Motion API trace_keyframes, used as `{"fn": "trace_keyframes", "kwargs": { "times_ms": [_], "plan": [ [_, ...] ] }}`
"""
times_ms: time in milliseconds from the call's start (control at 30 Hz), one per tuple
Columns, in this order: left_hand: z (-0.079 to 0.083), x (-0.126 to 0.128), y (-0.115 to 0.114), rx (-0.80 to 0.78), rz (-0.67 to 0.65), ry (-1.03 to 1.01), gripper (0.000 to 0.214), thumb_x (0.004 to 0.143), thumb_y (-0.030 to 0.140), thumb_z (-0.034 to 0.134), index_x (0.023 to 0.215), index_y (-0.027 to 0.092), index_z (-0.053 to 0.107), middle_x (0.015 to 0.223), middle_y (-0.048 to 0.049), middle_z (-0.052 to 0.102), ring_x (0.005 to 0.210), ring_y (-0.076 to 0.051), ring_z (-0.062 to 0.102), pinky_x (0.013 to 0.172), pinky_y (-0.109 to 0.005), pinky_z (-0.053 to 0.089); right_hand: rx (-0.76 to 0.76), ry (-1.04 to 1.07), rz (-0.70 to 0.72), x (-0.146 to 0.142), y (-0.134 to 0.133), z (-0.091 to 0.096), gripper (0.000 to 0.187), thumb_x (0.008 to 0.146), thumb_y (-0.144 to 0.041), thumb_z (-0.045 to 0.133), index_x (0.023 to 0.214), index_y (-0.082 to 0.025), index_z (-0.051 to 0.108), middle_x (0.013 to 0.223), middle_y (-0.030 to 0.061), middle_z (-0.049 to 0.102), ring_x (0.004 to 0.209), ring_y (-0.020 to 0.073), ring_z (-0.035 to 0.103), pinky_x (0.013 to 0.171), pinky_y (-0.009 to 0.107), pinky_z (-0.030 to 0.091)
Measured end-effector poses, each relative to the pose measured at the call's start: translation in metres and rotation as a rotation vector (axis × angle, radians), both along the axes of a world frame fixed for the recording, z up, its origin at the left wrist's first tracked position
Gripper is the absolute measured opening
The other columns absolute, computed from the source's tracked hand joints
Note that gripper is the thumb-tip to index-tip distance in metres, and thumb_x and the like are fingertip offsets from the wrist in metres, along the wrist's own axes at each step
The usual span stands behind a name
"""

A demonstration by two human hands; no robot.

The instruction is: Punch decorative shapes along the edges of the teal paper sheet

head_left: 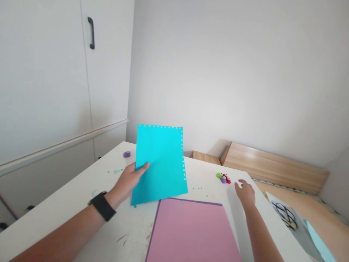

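Note:
My left hand [130, 181] grips the left edge of a turquoise paper sheet [160, 163] and holds it up, tilted, above the white table [68, 203]. Small punched holes run along the sheet's top and right edges. A black watch sits on that wrist. My right hand [246, 193] hovers over the table with fingers loosely apart, holding nothing, a short way from a cluster of small green, purple and red punches [223, 178]. A pink sheet [191, 233] lies flat on the table between my arms, on top of a purple sheet.
A small purple punch [127, 154] sits at the table's far left. Turquoise paper dots are scattered on the tabletop. White cabinets [54, 91] stand left. Wooden boards [272, 163] lean against the wall at the right, with a clear bag [289, 216] holding black cord beside the table.

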State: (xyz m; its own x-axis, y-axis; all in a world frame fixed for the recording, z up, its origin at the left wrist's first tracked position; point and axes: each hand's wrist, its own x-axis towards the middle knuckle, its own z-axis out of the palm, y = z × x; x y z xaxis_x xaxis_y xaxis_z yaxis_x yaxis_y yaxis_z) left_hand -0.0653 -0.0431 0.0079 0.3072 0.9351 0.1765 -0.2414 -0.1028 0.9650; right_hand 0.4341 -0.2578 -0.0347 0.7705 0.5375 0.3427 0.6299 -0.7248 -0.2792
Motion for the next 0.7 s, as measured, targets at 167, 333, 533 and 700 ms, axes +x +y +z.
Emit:
{"fn": "trace_keyframes", "kwargs": {
  "times_ms": [167, 333, 533, 700],
  "plan": [
    [-0.004, 0.002, 0.001, -0.038, -0.001, 0.036, 0.057, 0.078, 0.051, 0.073, 0.127, 0.023, 0.064, 0.131, -0.0086, 0.065, 0.116, -0.034, 0.064, 0.098, -0.047, 0.052, 0.009, 0.021, 0.081, 0.008, -0.008, -0.008, 0.040, 0.085, -0.033, 0.046, 0.117, -0.019, 0.066, 0.106, 0.0110, 0.069, 0.102, 0.0247, 0.063, 0.093, 0.035, 0.042],
    [-0.007, 0.005, 0.003, -0.073, 0.013, 0.027, 0.060, 0.073, 0.054, 0.075, 0.126, 0.026, 0.066, 0.127, -0.0086, 0.067, 0.108, -0.035, 0.068, 0.095, -0.047, 0.054, 0.038, 0.004, 0.182, -0.001, 0.007, -0.008, 0.035, 0.085, -0.035, 0.052, 0.110, -0.021, 0.070, 0.104, 0.0081, 0.070, 0.102, 0.0236, 0.062, 0.095, 0.033, 0.041],
    [-0.006, 0.006, 0.002, -0.064, 0.022, 0.043, 0.063, 0.071, 0.055, 0.076, 0.125, 0.025, 0.067, 0.123, -0.0093, 0.070, 0.106, -0.035, 0.069, 0.095, -0.046, 0.054, -0.024, -0.058, 0.214, -0.023, 0.034, 0.000, 0.035, 0.088, -0.038, 0.053, 0.114, -0.022, 0.071, 0.105, 0.0099, 0.068, 0.101, 0.0243, 0.060, 0.096, 0.033, 0.038],
    [-0.005, 0.006, 0.002, -0.070, 0.008, 0.043, 0.060, 0.071, 0.056, 0.076, 0.122, 0.024, 0.068, 0.124, -0.0091, 0.069, 0.107, -0.035, 0.068, 0.095, -0.046, 0.055, -0.076, -0.033, 0.178, -0.030, 0.047, -0.003, 0.039, 0.085, -0.035, 0.057, 0.121, -0.024, 0.069, 0.110, 0.0117, 0.065, 0.105, 0.0258, 0.057, 0.095, 0.034, 0.038]
  ]
}}
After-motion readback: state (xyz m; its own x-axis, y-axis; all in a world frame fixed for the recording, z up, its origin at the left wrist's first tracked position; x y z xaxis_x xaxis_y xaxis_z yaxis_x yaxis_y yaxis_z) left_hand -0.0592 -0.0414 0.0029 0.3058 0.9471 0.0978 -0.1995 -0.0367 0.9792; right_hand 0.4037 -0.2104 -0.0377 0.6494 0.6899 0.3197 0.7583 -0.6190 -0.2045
